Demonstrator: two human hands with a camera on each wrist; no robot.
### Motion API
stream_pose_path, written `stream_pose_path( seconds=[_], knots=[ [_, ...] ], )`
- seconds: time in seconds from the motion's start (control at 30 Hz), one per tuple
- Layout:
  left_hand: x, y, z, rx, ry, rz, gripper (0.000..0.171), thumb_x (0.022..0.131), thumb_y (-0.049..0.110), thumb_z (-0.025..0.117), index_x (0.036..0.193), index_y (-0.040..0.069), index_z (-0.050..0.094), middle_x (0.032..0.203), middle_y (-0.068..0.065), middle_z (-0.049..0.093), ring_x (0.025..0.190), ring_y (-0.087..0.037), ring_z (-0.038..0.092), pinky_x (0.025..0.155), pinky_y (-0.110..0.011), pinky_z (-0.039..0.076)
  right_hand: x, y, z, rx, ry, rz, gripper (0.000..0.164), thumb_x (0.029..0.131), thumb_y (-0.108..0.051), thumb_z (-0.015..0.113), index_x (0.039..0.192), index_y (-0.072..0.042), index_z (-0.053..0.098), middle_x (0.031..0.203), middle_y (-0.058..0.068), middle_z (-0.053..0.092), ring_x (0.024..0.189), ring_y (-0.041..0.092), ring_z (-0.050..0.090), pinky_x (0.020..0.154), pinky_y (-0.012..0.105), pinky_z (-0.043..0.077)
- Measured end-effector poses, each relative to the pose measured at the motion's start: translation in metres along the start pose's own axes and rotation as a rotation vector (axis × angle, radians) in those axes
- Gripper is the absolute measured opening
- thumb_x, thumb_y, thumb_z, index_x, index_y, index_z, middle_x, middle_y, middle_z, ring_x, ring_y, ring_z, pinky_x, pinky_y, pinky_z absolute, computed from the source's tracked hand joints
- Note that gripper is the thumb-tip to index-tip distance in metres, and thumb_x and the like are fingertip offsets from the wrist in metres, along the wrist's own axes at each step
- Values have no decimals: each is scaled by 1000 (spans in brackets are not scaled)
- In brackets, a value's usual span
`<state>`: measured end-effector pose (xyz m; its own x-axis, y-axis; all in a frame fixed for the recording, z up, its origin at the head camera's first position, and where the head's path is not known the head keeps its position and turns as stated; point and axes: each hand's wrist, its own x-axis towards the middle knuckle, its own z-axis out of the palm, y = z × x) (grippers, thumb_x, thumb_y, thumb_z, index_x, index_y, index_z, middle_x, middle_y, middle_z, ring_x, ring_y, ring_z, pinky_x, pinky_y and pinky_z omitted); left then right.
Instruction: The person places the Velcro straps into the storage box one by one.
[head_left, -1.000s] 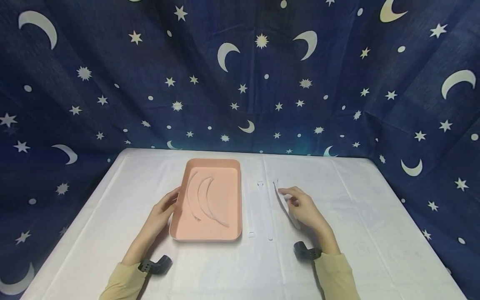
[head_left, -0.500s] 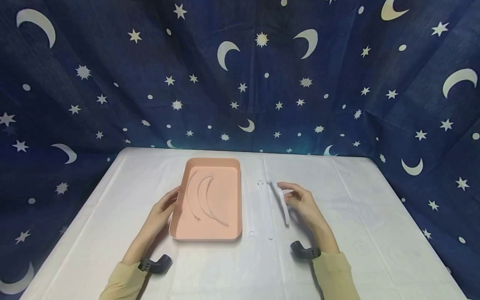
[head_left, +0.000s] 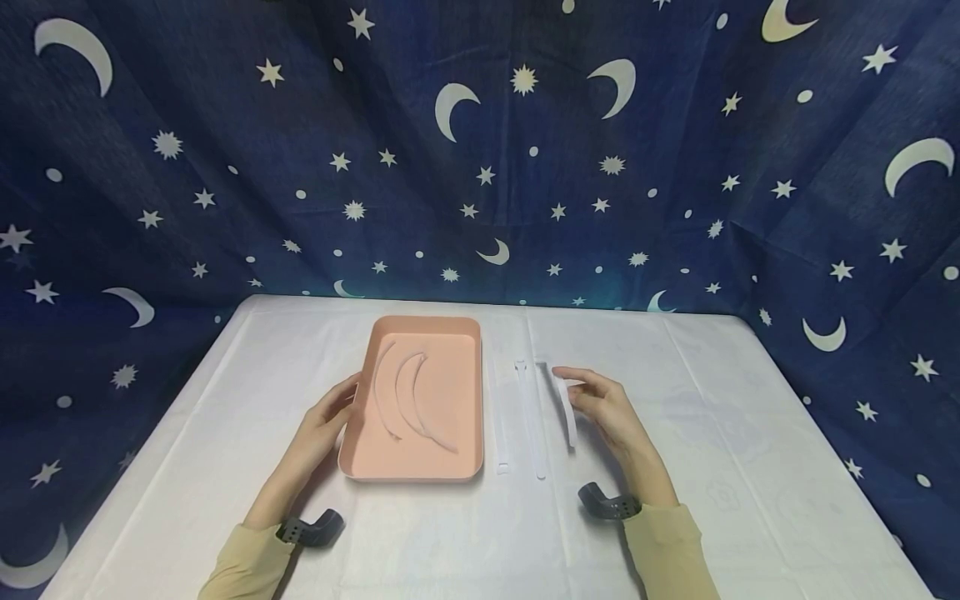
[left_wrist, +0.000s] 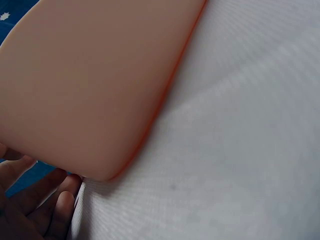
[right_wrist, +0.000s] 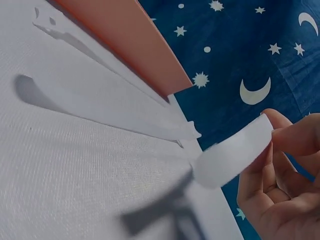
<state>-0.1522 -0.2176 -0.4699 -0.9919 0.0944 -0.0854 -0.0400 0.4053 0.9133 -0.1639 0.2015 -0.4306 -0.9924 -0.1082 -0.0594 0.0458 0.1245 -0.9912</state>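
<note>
A peach tray (head_left: 450,462) sits left of centre. My left hand (head_left: 330,417) rests against its left side, fingers and thumb at the outer wall, also seen beside the tray's corner (left_wrist: 75,125) in the left wrist view. My right hand (head_left: 606,408) pinches a curved white plastic strip (head_left: 566,412) between thumb and fingers, just above the cloth. The strip (right_wrist: 232,155) bends away from the fingertips in the right wrist view, with its shadow on the cloth. Two similar strips lie flat between hand and tray: one with a notched end (head_left: 531,425), one fainter (head_left: 498,425).
Several thin curved strips (head_left: 408,400) lie inside the tray. White cloth (head_left: 450,542) covers the table, and a dark blue curtain with moons and stars (head_left: 480,192) hangs behind it. Each wrist carries a black camera band (head_left: 311,530).
My right hand has turned the pinched strip more upright and lifted it clear of the cloth, its shadow now apart from it. The left hand and tray have stayed in place.
</note>
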Motion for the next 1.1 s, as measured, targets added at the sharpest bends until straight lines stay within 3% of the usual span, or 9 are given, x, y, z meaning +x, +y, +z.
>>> stream_pose_path(
  seconds=[0.3, 0.57, 1.1],
  knots=[
    [1, 0, 0, -1, 11, 5, 53, 101, 33, 46, 151, 23, 30, 157, -14, 30, 143, -40, 31, 113, -66, 26, 0, -6, 4, 56, 15, 17, 40, 91, -2, 55, 130, 5, 55, 107, -9, 57, 91, 4, 53, 83, 17, 50],
    [0, -1, 0, -7, 11, 14, 53, 101, 33, 46, 151, 23, 30, 157, -14, 30, 143, -40, 31, 113, -65, 26, -2, -12, 9, 13, 19, -32, 38, 89, -3, 61, 127, 2, 59, 82, -9, 60, 76, 5, 53, 71, 19, 47],
    [0, 0, 0, -8, 8, 0, 53, 101, 32, 46, 151, 24, 30, 157, -14, 31, 143, -39, 32, 113, -66, 26, -4, -17, 24, 47, 24, -26, 41, 86, -1, 64, 127, 3, 59, 74, -9, 62, 75, 5, 54, 71, 18, 45]
  ],
)
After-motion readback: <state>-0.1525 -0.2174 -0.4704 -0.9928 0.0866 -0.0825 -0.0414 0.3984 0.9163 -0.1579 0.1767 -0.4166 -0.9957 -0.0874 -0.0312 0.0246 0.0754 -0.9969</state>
